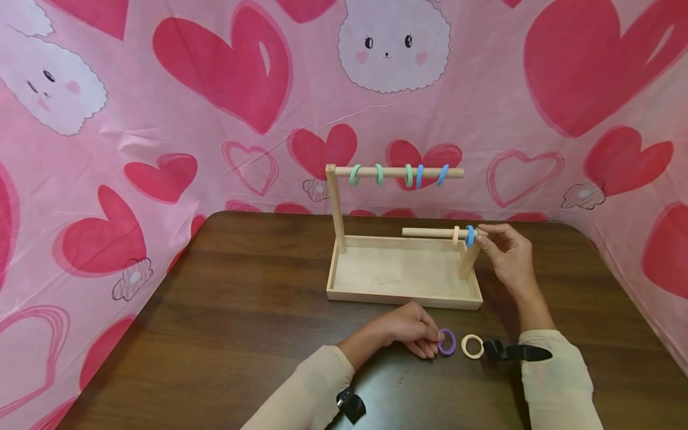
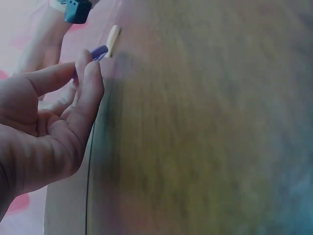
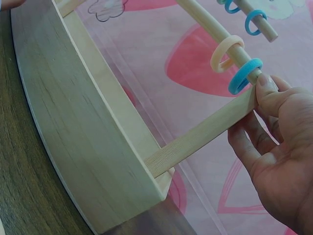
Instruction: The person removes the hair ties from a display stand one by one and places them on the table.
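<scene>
My right hand [image 1: 507, 254] pinches the top of the rack's short post [image 3: 205, 129], where the lower wooden rod [image 1: 430, 232] meets it. Right by the fingertips, a blue ring [image 3: 245, 76] hangs on that rod, with a peach ring [image 3: 227, 53] beside it. Low in front of the tray, my left hand [image 1: 414, 330] holds a purple ring [image 1: 450, 342] by its edge between thumb and fingers. A cream ring [image 1: 472, 346] lies on the table just right of the purple one.
The rack's wooden tray [image 1: 398, 297] stands on the brown table [image 1: 242, 322]. A taller post [image 1: 335, 209] carries the upper rod [image 1: 395, 172], where several green and blue rings hang. Behind the table is a pink heart-patterned cloth [image 1: 301, 107].
</scene>
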Action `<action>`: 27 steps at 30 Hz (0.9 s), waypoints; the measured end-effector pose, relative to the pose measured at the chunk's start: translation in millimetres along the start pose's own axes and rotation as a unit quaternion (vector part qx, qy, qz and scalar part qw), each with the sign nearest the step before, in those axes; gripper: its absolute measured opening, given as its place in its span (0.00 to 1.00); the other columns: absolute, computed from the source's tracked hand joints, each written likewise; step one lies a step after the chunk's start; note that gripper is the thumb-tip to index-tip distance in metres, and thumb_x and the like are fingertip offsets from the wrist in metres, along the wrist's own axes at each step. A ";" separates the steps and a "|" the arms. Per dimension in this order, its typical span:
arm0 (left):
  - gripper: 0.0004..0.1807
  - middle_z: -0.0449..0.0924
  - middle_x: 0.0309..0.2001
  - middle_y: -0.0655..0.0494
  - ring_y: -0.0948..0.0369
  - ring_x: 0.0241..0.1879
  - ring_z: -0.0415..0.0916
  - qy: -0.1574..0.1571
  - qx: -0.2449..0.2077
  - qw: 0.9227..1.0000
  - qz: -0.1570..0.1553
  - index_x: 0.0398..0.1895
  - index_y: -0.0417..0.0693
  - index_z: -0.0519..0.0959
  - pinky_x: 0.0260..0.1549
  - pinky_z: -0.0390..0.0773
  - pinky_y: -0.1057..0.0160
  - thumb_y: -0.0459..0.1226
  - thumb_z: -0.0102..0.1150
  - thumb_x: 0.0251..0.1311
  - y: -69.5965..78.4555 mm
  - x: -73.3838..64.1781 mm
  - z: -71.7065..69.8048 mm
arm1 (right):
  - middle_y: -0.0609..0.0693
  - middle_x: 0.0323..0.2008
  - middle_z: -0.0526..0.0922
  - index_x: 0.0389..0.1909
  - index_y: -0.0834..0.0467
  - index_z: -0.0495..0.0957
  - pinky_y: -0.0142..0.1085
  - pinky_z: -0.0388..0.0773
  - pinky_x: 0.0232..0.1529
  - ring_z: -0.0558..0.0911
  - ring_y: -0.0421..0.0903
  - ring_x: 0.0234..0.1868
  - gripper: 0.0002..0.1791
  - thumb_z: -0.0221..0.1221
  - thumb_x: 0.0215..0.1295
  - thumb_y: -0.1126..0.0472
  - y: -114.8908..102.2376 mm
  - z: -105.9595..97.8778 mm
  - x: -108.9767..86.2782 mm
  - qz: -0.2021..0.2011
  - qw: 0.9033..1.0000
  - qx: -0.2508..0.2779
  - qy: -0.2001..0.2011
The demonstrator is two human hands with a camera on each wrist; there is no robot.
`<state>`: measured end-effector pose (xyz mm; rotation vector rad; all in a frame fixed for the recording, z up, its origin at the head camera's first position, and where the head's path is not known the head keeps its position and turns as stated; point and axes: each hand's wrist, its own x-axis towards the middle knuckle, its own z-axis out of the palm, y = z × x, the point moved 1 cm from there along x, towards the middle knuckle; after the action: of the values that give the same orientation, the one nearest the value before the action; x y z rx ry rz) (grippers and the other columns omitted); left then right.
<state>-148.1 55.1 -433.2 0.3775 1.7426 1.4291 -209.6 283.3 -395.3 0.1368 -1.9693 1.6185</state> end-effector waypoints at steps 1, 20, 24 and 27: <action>0.10 0.78 0.18 0.56 0.67 0.17 0.78 0.001 0.002 1.000 -0.002 0.38 0.23 0.83 0.18 0.78 0.74 0.28 0.58 0.66 0.5 -0.3 0.8 | 0.26 0.29 0.83 0.42 0.65 0.86 0.17 0.73 0.33 0.77 0.29 0.32 0.13 0.61 0.61 0.81 0.1 0.3 0.0 0.000 1.000 0.001 0.000; 0.11 0.76 0.14 0.57 0.69 0.13 0.74 0.016 0.083 0.996 -0.031 0.29 0.36 0.85 0.15 0.78 0.71 0.32 0.60 0.68 -0.3 6.3 5.1 | 0.30 0.31 0.86 0.41 0.62 0.87 0.19 0.73 0.34 0.76 0.32 0.33 0.16 0.59 0.62 0.83 -1.3 0.9 -1.2 0.000 0.998 0.055 0.003; 0.11 0.76 0.14 0.57 0.68 0.12 0.73 0.033 0.098 0.994 -0.029 0.27 0.36 0.85 0.14 0.77 0.71 0.32 0.60 0.68 1.0 5.5 6.6 | 0.30 0.31 0.86 0.41 0.62 0.87 0.19 0.73 0.35 0.76 0.32 0.33 0.16 0.59 0.62 0.83 -1.1 1.3 -1.6 0.002 0.998 0.060 0.004; 0.11 0.76 0.13 0.57 0.68 0.12 0.73 0.041 0.109 0.993 -0.027 0.27 0.37 0.85 0.14 0.77 0.71 0.32 0.61 0.67 2.1 5.0 7.7 | 0.31 0.31 0.86 0.41 0.63 0.87 0.19 0.73 0.34 0.77 0.31 0.33 0.16 0.59 0.62 0.82 -0.4 1.5 -1.2 0.000 0.998 0.062 0.005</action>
<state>-145.9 64.3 -433.3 0.3892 1.9686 1.2336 -209.0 281.5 -395.7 0.1764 -1.8614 1.7377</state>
